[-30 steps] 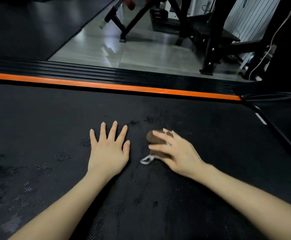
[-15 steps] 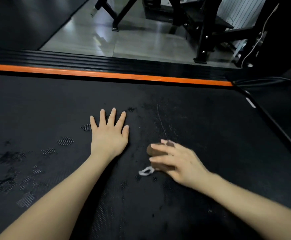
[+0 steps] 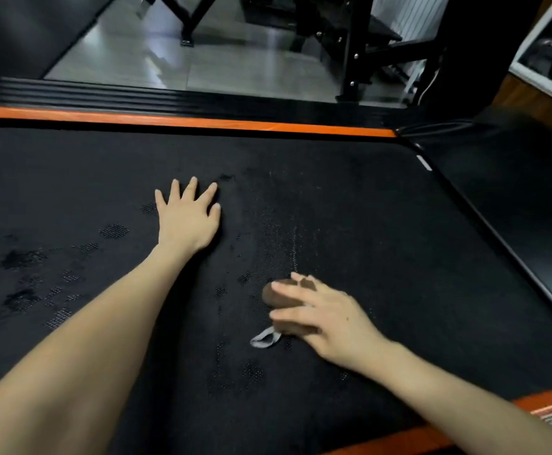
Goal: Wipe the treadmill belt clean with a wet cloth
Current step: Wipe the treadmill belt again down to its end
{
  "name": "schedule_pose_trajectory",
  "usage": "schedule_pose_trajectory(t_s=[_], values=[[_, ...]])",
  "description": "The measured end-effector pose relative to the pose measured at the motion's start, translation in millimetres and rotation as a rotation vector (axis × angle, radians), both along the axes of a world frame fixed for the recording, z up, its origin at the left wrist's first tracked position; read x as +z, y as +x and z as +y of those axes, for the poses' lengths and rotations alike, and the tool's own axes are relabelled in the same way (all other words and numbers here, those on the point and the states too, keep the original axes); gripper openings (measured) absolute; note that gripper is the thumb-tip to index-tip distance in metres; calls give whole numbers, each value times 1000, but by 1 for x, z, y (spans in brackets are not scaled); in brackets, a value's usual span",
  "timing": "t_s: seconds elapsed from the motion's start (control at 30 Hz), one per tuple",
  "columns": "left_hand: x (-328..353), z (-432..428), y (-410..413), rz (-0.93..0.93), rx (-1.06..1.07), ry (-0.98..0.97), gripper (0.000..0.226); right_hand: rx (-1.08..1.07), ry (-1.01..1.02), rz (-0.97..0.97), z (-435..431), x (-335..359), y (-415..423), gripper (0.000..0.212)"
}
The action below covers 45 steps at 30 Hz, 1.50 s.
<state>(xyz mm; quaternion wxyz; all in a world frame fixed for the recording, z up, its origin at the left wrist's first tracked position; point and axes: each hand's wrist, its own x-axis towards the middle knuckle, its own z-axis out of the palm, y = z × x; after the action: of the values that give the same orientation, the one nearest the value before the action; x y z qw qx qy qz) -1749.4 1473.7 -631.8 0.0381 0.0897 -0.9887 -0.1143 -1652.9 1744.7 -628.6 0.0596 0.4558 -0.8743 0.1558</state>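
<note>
Dragging the cloth (image 3: 276, 300) back past the flat left hand (image 3: 186, 221), the right hand (image 3: 330, 323) gripped it; another belt (image 3: 366, 208) strip was wiped.

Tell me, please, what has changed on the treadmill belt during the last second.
The right hand, holding the brown cloth, slid toward the person, away from the orange strip, leaving a faint streak behind on the belt. Nothing was taken or released. The left hand stayed flat on the belt, fingers spread.
</note>
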Motion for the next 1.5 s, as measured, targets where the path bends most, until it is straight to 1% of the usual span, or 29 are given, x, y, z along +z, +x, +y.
schedule_pose_trajectory(t_s=[0.03,0.07,0.13,0.17,0.2,0.23,0.3,0.37,0.4,0.43,0.47,0.5,0.57,0.6,0.63,0.67,0.7,0.77,0.83,0.87,0.93,1.0,1.07,1.13,1.2,1.3,1.37,1.43,1.5], values=[[4,0,6,32,-17,26,51,-73,14,34,11,1,-11,37],[8,1,16,51,-41,34,50,-218,-10,36,21,2,-24,36],[13,3,42,65,-121,-1,49,-571,-99,-35,34,7,-44,24],[14,4,57,63,-166,-25,52,-687,-132,-73,34,7,-44,19],[15,4,71,52,-205,-44,59,-728,-153,-84,28,6,-38,17],[15,4,85,33,-234,-56,67,-719,-178,-73,17,3,-25,17],[8,2,105,0,-261,-74,75,-550,-182,-63,-9,2,15,20],[-2,2,117,-21,-265,-93,72,-330,-162,-159,-19,1,56,24],[-6,2,120,-30,-262,-99,70,-252,-136,-188,-12,3,67,27],[-9,2,123,-32,-256,-104,68,-221,-105,-188,4,5,70,31],[-12,1,123,-27,-249,-110,67,-248,-80,-156,25,6,69,33],[-13,2,123,-22,-245,-113,67,-339,-88,-142,48,7,67,35],[-13,4,123,-10,-239,-108,68,-617,-125,-173,90,14,61,35],[-13,6,123,-8,-234,-102,69,-746,-145,-194,102,18,60,33],[-13,7,123,-9,-228,-103,70,-832,-170,-208,104,20,59,30],[-14,8,123,-15,-226,-113,71,-856,-180,-190,98,19,59,28],[-14,9,123,-21,-226,-126,71,-823,-166,-159,85,18,62,29],[-15,8,122,-18,-220,-135,72,-602,-126,-118,44,15,73,36],[-15,8,121,-18,-224,-123,73,-350,-83,-216,4,13,89,40],[-15,7,121,-15,-228,-110,73,-270,-71,-260,-9,12,94,40],[-13,3,122,-5,-242,-71,75,-246,-84,-276,-14,18,90,35],[-8,-1,123,32,-245,17,80,-303,-143,-263,-2,25,83,29],[-1,-7,123,103,-200,118,80,-300,-78,-245,8,28,79,41],[4,-14,123,133,-138,91,73,-229,48,-230,7,22,78,49],[4,-23,121,75,-98,10,70,-141,85,-174,5,15,73,42],[-5,-30,121,-48,-86,-96,59,-23,21,-47,4,5,50,28],[-9,-31,119,-66,-86,-109,53,-81,-13,23,0,2,17,26],[-9,-30,119,-69,-84,-115,55,-314,-60,23,-7,0,-26,23],[-9,-29,118,-76,-85,-122,53,-569,-81,-39,-23,3,-57,22]])
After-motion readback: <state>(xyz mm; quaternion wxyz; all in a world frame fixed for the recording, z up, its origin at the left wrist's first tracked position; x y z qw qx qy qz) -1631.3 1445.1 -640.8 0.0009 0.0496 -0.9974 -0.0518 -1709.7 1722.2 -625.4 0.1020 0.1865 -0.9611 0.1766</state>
